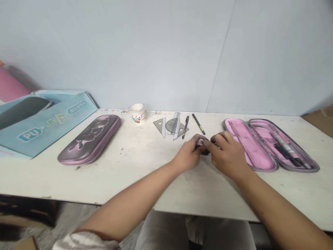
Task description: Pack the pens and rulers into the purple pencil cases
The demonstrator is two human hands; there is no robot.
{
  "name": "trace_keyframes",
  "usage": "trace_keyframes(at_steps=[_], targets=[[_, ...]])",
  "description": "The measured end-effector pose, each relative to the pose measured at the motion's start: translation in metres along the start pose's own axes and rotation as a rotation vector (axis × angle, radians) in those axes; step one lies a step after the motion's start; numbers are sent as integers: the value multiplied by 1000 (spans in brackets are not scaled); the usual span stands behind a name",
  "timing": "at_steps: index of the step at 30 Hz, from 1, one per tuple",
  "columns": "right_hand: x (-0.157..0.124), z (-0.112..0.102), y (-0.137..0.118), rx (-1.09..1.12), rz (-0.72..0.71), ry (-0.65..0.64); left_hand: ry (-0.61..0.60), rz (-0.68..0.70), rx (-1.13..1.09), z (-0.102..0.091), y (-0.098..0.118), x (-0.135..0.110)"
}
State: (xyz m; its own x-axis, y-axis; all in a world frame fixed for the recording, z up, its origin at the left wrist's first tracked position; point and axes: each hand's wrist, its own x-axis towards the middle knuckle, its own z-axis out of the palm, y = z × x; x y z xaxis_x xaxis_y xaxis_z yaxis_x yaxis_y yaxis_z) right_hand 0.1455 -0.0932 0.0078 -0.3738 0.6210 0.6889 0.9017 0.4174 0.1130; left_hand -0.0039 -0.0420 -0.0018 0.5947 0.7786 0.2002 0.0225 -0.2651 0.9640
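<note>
My left hand (191, 151) is closed around a small pale piece (200, 142) whose kind I cannot make out. Fingertips of my right hand (229, 152) meet it there, curled, with a bit of dark and yellow showing between them; what they grip is mostly hidden. Just beyond the hands lie two black pens with yellow bands, one pen (198, 124) apart and the other pen (185, 127) by the clear set squares (160, 127) and protractor (171, 125). Right of my hands, an open pink pencil case (262, 156) holds several pens (284, 144) in its right half.
A closed dark pencil case (90, 140) with pink edges lies on the left of the white table (135, 180). Behind it stands a paper cup (137, 113). A blue box (52, 123) fills the far left, and cardboard (321, 119) sits at the far right. A wall (156, 52) rises behind.
</note>
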Motion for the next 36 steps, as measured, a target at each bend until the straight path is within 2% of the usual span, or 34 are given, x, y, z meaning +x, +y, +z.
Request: trace_keyframes(at_steps=[3, 9, 14, 19, 21, 30, 33, 36], targets=[[3, 1, -6, -14, -4, -29, 41, 9, 17, 0, 2, 1], [6, 2, -5, 264, 305, 34, -3, -78, -409, 5, 5, 3], [5, -2, 0, 388, 418, 94, 8, -81, -526, 7, 6, 3], [4, 3, 4, 377, 539, -38, 28, -59, -559, 3, 9, 3], [3, 6, 6, 391, 550, -84, 38, -54, -566, 1, 10, 3], [1, 13, 8, 385, 430, -56, 66, -45, -487, 2, 11, 6], [-1, 7, 15, 347, 379, -78, 97, -49, -417, 10, 20, 12], [-10, -9, 27, 285, 428, -64, 67, -44, -379, 30, 32, 21]])
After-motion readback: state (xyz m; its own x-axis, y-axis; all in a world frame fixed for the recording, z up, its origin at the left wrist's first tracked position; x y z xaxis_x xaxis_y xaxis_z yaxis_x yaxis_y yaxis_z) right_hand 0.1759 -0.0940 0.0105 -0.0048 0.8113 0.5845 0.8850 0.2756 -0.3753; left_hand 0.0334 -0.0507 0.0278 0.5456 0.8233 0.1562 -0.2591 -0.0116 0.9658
